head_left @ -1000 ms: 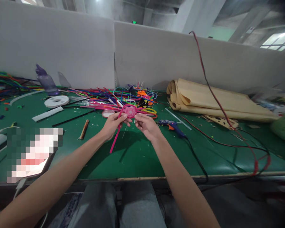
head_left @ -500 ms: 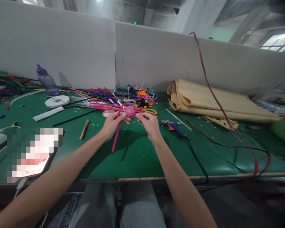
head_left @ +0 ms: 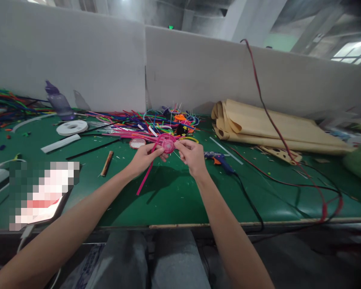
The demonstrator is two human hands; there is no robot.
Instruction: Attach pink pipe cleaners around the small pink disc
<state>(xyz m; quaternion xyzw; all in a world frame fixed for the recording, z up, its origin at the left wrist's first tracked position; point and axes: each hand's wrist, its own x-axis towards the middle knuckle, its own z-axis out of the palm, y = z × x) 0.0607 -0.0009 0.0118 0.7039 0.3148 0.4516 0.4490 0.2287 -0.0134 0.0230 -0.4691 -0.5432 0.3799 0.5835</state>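
Between my two hands, above the green table, is a pink pipe-cleaner coil (head_left: 168, 145) with a paler round centre. My left hand (head_left: 150, 156) pinches its lower left edge between thumb and fingers. On the other side my right hand (head_left: 190, 154) has thumb and forefinger closed at the coil's right edge. A long pink pipe-cleaner end (head_left: 144, 181) hangs down to the left from the coil. Fine clear strands show around it. Just behind my left hand lies a small round pink-and-white piece (head_left: 137, 143).
A blue glue gun (head_left: 219, 159) with a black cord lies to the right. Coloured pipe cleaners (head_left: 132, 119) are heaped behind, before a white partition. Brown paper (head_left: 276, 126), a white tape roll (head_left: 72, 127), a purple bottle (head_left: 59, 102) and a phone (head_left: 45, 196) surround the hands.
The pink coil and both hands have shifted slightly to the right and down. The hanging pink end has swung further left. Both hands keep their hold.
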